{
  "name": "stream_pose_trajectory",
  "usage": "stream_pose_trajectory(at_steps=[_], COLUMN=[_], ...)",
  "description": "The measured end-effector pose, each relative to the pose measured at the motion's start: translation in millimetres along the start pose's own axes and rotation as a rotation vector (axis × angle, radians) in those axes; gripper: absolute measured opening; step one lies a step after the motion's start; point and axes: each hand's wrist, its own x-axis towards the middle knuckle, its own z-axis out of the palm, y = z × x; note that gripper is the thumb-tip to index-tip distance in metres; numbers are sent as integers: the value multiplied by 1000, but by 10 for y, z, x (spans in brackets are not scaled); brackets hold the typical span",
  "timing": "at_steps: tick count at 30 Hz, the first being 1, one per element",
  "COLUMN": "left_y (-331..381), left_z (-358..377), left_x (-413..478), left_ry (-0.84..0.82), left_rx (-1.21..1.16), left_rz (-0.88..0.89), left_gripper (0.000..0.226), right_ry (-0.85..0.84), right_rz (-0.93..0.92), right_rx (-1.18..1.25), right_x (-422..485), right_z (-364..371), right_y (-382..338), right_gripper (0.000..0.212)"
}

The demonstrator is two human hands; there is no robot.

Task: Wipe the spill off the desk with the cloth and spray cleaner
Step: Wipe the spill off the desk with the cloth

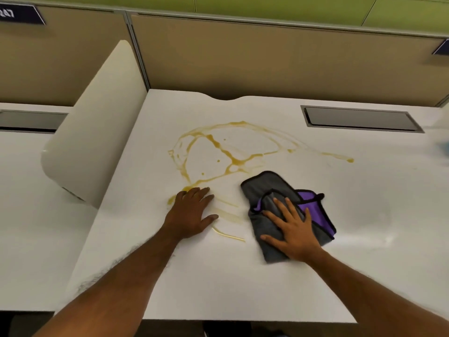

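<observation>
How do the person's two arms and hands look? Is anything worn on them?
Both forearms are bare up to the picture's edge: no sleeves show. The left hand and the right hand wear no gloves, and I see no rings, watch or bracelet. Fine hair shows along both forearms.

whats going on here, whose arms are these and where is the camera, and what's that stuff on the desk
No machine here: a person cleans with bare hands, and the one camera sits on their head, looking down. The white desk has a yellow-brown spill in streaks. The left hand lies flat on the desk at the spill's near edge. The right hand presses flat on a grey and purple cloth just right of the spill; nothing is gripped. A divider stands at left, and a cable hatch is farther back.
</observation>
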Motion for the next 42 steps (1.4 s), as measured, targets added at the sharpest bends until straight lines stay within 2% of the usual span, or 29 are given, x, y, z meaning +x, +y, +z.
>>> stream_pose_trajectory(at_steps=[4,6,8,10,12,15,18,21,24,27,30,32,35,38,40,42], left_y=[105,128,130,130,110,-33,-263,-462,-623,-771,-865,-904,-943,-1008,-1050,-1082], left_z=[43,38,-4,-55,-119,-168,-190,-186,-160,-129,-82,-38,-19,-47,-58,-29], left_x=[53,57,48,10,-78,-307,-552,-708,-793,-857,-879,-900,-927,-937,-933,-941], left_ry=[-33,-32,-37,-30,-18,24,20,-25,-15,-25,-38,-29,-10,2,24,38], left_rx=[-13,-28,-18,-5,-14,-6,50,55,11,-66,-95,-87,-76,-74,-85,-95], left_rz=[3,-12,1,-7,-42,-129,-217,-271,-310,-345,-333,-316,-277,-227,-201,-186], left_gripper=[67,65,66,70,77,80,79,82,87,92,92,90,89,101,104,99], right_ry=[-42,-59,-61,-20,1,10,-23,-50,4,12,-21,-52,-78,-46,-27,-19], right_rz=[263,207,34,-97,-130,-13,107,-21,-148,-79,146,219,99,-36,4,130], right_rx=[47,56,30,25,43,16,17,2,39,20,20,44,30,31,19,4], right_x=[381,437,292,89,0,109,295,261,118,94,278,401,337,132,80,132], right_z=[-63,-33,35,96,87,38,27,91,132,79,38,35,93,127,97,74], right_y=[-320,-573,-669,-546,-356,-315,-641,-946,-845,-689,-934,-1269,-1527,-1309,-1122,-1084], right_gripper=[84,86,84,78,76,80,85,84,77,77,82,85,84,79,79,82])
